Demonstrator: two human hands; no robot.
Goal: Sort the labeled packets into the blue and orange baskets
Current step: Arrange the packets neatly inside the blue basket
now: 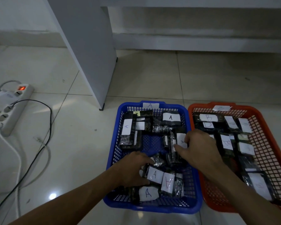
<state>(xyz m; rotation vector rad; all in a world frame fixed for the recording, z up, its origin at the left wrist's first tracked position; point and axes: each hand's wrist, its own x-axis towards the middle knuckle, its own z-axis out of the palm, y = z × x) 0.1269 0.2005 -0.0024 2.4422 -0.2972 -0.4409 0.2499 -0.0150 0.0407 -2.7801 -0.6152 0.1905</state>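
Here, on the far left of the tiled floor (pixel 81 140), a white power strip (pixel 11 109) lies with its red switch lit, and black and white cables run from it. A white furniture panel (pixel 91 51) stands behind, near the baskets.

The blue basket (pixel 113 153) sits on the floor and carries a label "A" on its far rim. Dark packets (pixel 171 118) with white "A" labels lie inside it. The left hand (pixel 133 168) reaches into the near part of this basket; its grip is narrow, the fingers curled around a packet with an "A" label (pixel 154 174).

The right hand (pixel 199 148) is over the right side of the blue basket. Its fingers are curled at another labeled packet (pixel 181 140), and they seem to pinch its edge.

The orange basket (pixel 269 143) stands just beside the blue one, touching it. It holds packets with "B" labels (pixel 226 142).
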